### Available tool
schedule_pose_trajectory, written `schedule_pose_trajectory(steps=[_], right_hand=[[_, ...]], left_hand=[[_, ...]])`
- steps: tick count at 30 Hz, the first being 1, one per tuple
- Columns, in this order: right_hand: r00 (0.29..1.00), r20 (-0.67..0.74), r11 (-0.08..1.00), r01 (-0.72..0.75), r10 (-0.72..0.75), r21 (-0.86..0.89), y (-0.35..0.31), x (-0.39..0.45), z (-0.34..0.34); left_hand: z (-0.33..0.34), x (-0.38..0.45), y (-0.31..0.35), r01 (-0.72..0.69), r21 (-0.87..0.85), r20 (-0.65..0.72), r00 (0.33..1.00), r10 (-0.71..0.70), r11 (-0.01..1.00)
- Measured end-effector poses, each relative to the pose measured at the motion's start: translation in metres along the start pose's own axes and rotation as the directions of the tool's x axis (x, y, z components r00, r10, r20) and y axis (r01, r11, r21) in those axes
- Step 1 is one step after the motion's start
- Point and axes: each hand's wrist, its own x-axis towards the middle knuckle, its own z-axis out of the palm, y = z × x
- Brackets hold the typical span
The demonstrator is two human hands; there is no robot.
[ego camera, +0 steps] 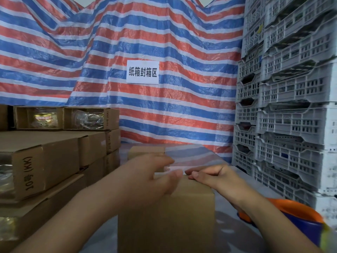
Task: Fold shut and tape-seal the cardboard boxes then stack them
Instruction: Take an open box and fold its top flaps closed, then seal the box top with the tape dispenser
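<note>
The cardboard box (pixel 166 216) is standing nearest the camera at the near edge of the worktop (pixel 228 225), its top closed. Left to right: stacked cartons (pixel 54 161) are filling the worktop's left side, some open-ended and showing their contents. The left hand (pixel 155 172), motion-blurred, is reaching over the box top, fingers loosely extended; whether it is holding anything cannot be told. The right hand (pixel 209 177) is pressing nearly straight fingers onto the top's far right edge. A glossy clear strip (pixel 191 157), probably tape, is lying beyond the fingers. Judged progress: folding done, sealing under way, stacking remaining. Plastic crates (pixel 288 106) are standing at the right.
</note>
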Motion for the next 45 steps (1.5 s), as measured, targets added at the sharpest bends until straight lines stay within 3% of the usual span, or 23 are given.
schedule_pose_trajectory(steps=[5,12,14,15,17,19,20,23,27,32,36,39,42,45], right_hand=[[0.999,0.03,1.0,0.013,-0.012,-0.003,-0.001,-0.002,0.0],[0.997,0.06,0.988,-0.034,0.043,-0.15,-0.013,-0.006,-0.006],[1.0,-0.021,0.956,-0.018,0.012,-0.293,-0.023,-0.005,-0.015],[0.996,-0.088,0.895,-0.029,-0.012,-0.445,-0.027,-0.003,-0.023],[0.978,-0.205,0.613,-0.151,-0.019,-0.776,-0.033,-0.005,-0.039],[0.957,-0.287,0.316,-0.282,0.033,-0.906,-0.031,-0.014,-0.057],[0.947,-0.31,0.223,-0.321,0.084,-0.92,-0.027,-0.022,-0.066],[0.905,-0.354,0.08,-0.381,0.237,-0.921,-0.01,-0.046,-0.087],[0.862,-0.399,0.012,-0.424,0.312,-0.906,0.023,-0.066,-0.1],[0.861,-0.43,0.131,-0.476,0.273,-0.87,0.046,-0.074,-0.101],[0.857,-0.503,0.185,-0.515,0.111,-0.837,0.044,-0.071,-0.095],[0.837,-0.547,0.432,-0.496,0.006,-0.753,0.014,-0.055,-0.095],[0.816,-0.575,0.732,-0.355,-0.062,-0.582,-0.031,-0.033,-0.088],[0.861,-0.509,0.905,-0.217,0.001,-0.366,-0.074,-0.016,-0.07]], left_hand=[[0.019,0.008,0.014,-0.042,0.233,0.263,0.964,-0.022,0.972],[0.033,0.001,0.003,-0.076,0.285,0.211,0.977,0.015,0.955],[0.032,0.0,0.005,-0.062,0.262,0.206,0.978,0.007,0.963],[0.031,0.0,0.006,-0.049,0.248,0.213,0.977,-0.005,0.968],[0.029,0.0,0.008,-0.032,0.235,0.224,0.974,-0.022,0.971],[0.028,-0.001,0.01,-0.005,0.222,0.224,0.974,-0.046,0.975],[0.028,-0.002,0.01,0.003,0.221,0.218,0.975,-0.053,0.975],[0.029,-0.005,0.012,-0.001,0.237,0.194,0.98,-0.046,0.971],[0.028,-0.008,0.016,0.006,0.232,0.201,0.978,-0.054,0.973],[0.025,-0.007,0.019,0.035,0.178,0.218,0.973,-0.074,0.983],[0.021,-0.005,0.019,0.113,0.075,0.251,0.96,-0.128,0.991],[0.016,-0.003,0.018,0.168,0.002,0.281,0.946,-0.161,0.986],[0.007,-0.002,0.017,0.188,-0.092,0.308,0.939,-0.152,0.978],[-0.001,-0.004,0.011,0.219,-0.318,0.29,0.949,-0.126,0.923]])
